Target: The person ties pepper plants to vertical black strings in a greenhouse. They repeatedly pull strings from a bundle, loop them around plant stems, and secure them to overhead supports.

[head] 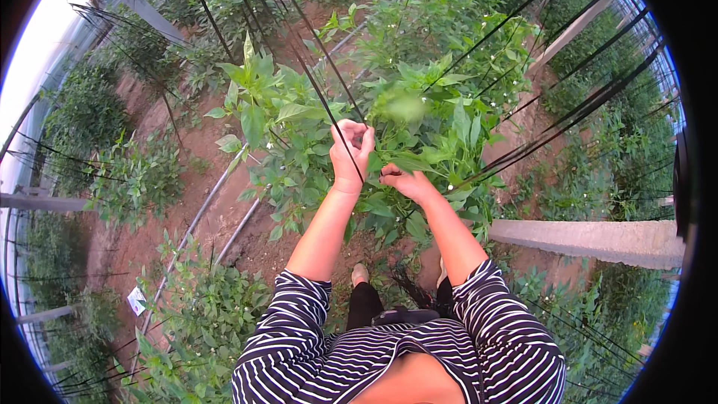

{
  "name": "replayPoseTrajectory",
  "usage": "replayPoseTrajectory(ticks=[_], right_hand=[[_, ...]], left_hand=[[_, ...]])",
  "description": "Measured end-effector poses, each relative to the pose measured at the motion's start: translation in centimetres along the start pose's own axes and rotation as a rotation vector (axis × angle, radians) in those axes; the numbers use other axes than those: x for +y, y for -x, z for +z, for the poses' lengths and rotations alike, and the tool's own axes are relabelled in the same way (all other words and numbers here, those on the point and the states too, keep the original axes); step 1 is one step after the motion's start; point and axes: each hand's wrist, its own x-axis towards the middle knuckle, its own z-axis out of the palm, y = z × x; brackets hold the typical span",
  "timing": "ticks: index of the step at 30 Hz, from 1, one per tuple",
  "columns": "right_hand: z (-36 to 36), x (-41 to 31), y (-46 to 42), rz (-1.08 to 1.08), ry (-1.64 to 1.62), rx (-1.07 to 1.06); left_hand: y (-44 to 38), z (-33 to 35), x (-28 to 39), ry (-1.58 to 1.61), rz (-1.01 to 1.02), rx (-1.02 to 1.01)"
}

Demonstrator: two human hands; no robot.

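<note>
My left hand (352, 151) is raised amid a leafy green pepper-like plant (300, 112), its fingers curled. A taut black cord (336, 76) runs down from above to its fingertips. Another black cord (322, 98) crosses in front of the same hand and wrist. Lower and to the right, my right hand (408, 182) has thumb and fingers drawn together among the leaves. Something dark shows at its fingertips, too small to name, and leaves partly cover the fingers. Small white flowers (493, 104) dot the foliage to the right.
Grey pipes (210, 196) lie along the bare soil (224, 179) at left. A concrete post (583, 241) juts in from the right. More black cords (561, 123) slant across the upper right. Low plants (219, 308) grow at lower left, near a small printed card (136, 301).
</note>
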Motion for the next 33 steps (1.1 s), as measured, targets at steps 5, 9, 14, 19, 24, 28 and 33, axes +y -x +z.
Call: replayPoseTrajectory(ticks=[5,9,14,19,24,28,33], right_hand=[[0.7,0.0,0.2,0.084,-0.147,0.031],[0.7,-0.2,0.4,0.034,-0.274,0.04],[1.4,-1.2,0.9,0.076,-0.369,0.07],[1.9,-1.3,1.8,0.047,-0.325,0.094],[2.6,-0.8,1.5,-0.04,-0.262,0.09],[4.7,-0.8,3.3,-0.034,0.079,0.088],[5.6,-0.2,12.6,-0.567,0.473,-0.123]], left_hand=[[-0.6,-1.0,0.0,0.412,-0.292,0.131],[0.8,-1.9,1.0,0.796,-0.484,0.145],[2.7,-0.7,2.6,0.764,-0.277,0.223],[3.3,-1.6,2.3,0.65,-0.158,0.083],[3.1,-2.8,1.3,0.528,-0.167,-0.047],[0.9,-6.5,2.4,-0.081,0.168,-0.258],[2.2,-14.4,5.5,0.239,-0.086,0.243]])
